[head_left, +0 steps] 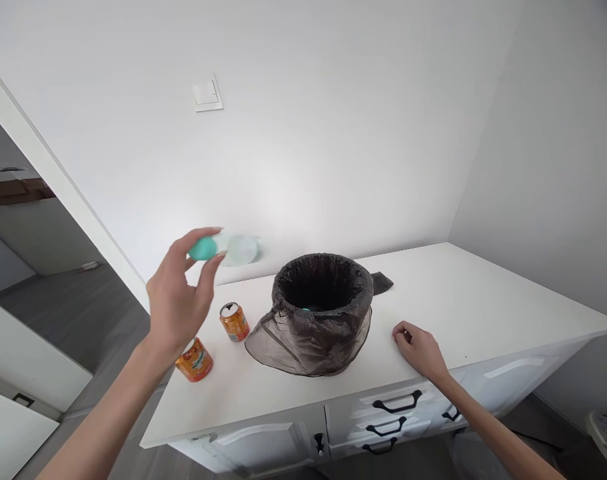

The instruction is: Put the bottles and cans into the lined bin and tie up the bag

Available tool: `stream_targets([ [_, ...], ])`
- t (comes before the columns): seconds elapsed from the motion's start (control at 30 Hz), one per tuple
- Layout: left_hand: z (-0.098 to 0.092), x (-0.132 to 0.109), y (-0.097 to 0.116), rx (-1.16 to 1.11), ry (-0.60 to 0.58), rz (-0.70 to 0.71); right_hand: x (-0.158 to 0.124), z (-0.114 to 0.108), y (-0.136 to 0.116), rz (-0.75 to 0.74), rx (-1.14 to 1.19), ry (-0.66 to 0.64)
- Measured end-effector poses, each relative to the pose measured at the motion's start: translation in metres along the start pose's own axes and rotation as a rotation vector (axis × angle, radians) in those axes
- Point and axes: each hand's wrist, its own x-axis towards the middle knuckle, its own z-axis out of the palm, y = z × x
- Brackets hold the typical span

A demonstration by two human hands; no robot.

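My left hand (pixel 180 293) is raised above the left end of the counter, its thumb and fingers pinching a small translucent plastic bottle (pixel 240 250) with a teal end. Motion blurs the bottle, which lies roughly level, pointing right. Just right of it and lower stands a bin lined with a dark bag (pixel 328 343); a bit of teal shows inside its mouth. Beneath my left hand are an orange drink can (pixel 234 323) and a second orange can (pixel 196 362), partly covered by the hand. My right hand (pixel 420 350) rests loosely curled on the countertop, with nothing visible in it.
The white countertop (pixel 483 293) runs along a white wall with a light switch (pixel 207 95). Below its front edge are cabinet doors and drawers with black handles (pixel 397 402). A doorway opens at the left. Part of the bag (pixel 382 283) sticks out behind the bin.
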Motion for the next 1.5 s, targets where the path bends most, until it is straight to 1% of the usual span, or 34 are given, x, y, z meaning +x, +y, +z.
stream_targets([
  [0.03, 0.000, 0.004, 0.021, -0.104, -0.002, 0.014, 0.001, 0.001, 0.002, 0.001, 0.002, 0.001],
  [0.1, 0.007, 0.009, 0.054, -0.276, -0.097, 0.025, 0.002, 0.002, 0.005, 0.007, 0.001, 0.007],
  [0.17, 0.020, 0.009, 0.075, -0.403, -0.232, 0.028, 0.004, 0.003, 0.007, 0.016, 0.000, 0.012],
  [0.27, 0.047, 0.004, 0.087, -0.519, -0.462, 0.016, 0.006, 0.003, 0.006, 0.014, 0.007, 0.026],
  [0.33, 0.065, -0.001, 0.090, -0.544, -0.644, 0.007, 0.006, 0.003, 0.004, 0.004, 0.017, 0.033],
  [0.4, 0.078, -0.005, 0.090, -0.532, -0.817, 0.052, 0.006, 0.003, 0.002, -0.006, 0.030, 0.037],
  [0.43, 0.084, -0.007, 0.089, -0.521, -0.876, 0.095, 0.006, 0.002, 0.001, -0.008, 0.037, 0.036],
  [0.47, 0.088, -0.009, 0.086, -0.510, -0.894, 0.138, 0.006, 0.001, 0.001, -0.008, 0.043, 0.035],
  [0.5, 0.091, -0.012, 0.081, -0.499, -0.866, 0.165, 0.006, 0.001, 0.000, -0.006, 0.046, 0.034],
  [0.53, 0.094, -0.015, 0.073, -0.482, -0.798, 0.167, 0.005, 0.000, 0.000, -0.003, 0.048, 0.032],
  [0.57, 0.096, -0.018, 0.062, -0.452, -0.697, 0.141, 0.005, -0.001, 0.000, 0.000, 0.049, 0.030],
  [0.63, 0.101, -0.026, 0.032, -0.337, -0.479, 0.027, 0.004, -0.003, -0.001, 0.007, 0.050, 0.028],
  [0.67, 0.103, -0.030, 0.014, -0.254, -0.402, -0.044, 0.003, -0.004, -0.001, 0.009, 0.051, 0.027],
  [0.7, 0.105, -0.035, -0.004, -0.156, -0.362, -0.124, 0.003, -0.004, -0.002, 0.011, 0.050, 0.028],
  [0.73, 0.107, -0.041, -0.022, -0.042, -0.375, -0.197, 0.002, -0.005, -0.002, 0.012, 0.050, 0.030],
  [0.77, 0.108, -0.047, -0.039, 0.075, -0.436, -0.260, 0.002, -0.006, -0.003, 0.012, 0.048, 0.032],
  [0.83, 0.110, -0.061, -0.066, 0.175, -0.533, -0.343, 0.001, -0.007, -0.005, 0.009, 0.045, 0.036],
  [0.9, 0.110, -0.075, -0.084, 0.219, -0.640, -0.398, 0.001, -0.007, -0.007, 0.008, 0.043, 0.035],
  [0.97, 0.109, -0.087, -0.094, 0.248, -0.751, -0.437, 0.000, -0.007, -0.007, 0.008, 0.043, 0.030],
  [1.03, 0.108, -0.097, -0.099, 0.259, -0.837, -0.456, 0.000, -0.005, -0.007, 0.011, 0.043, 0.028],
  [1.1, 0.106, -0.102, -0.100, 0.256, -0.875, -0.453, 0.000, -0.004, -0.005, 0.014, 0.039, 0.028],
  [1.17, 0.104, -0.103, -0.099, 0.238, -0.871, -0.445, 0.001, -0.002, -0.003, 0.013, 0.035, 0.032],
  [1.23, 0.101, -0.096, -0.094, 0.215, -0.820, -0.451, 0.002, -0.002, -0.003, 0.008, 0.033, 0.035],
  [1.3, 0.098, -0.083, -0.087, 0.201, -0.731, -0.453, 0.002, -0.003, -0.005, 0.007, 0.034, 0.031],
  [1.33, 0.096, -0.074, -0.081, 0.189, -0.661, -0.453, 0.002, -0.004, -0.006, 0.008, 0.035, 0.026],
  [1.37, 0.093, -0.064, -0.074, 0.149, -0.563, -0.460, 0.002, -0.005, -0.008, 0.009, 0.035, 0.023],
  [1.43, 0.085, -0.042, -0.054, -0.029, -0.323, -0.488, 0.001, -0.006, -0.010, 0.008, 0.035, 0.022],
  [1.47, 0.081, -0.031, -0.042, -0.171, -0.202, -0.507, 0.001, -0.006, -0.011, 0.006, 0.034, 0.024],
  [1.5, 0.076, -0.022, -0.028, -0.305, -0.136, -0.508, 0.000, -0.006, -0.012, 0.004, 0.033, 0.027],
])
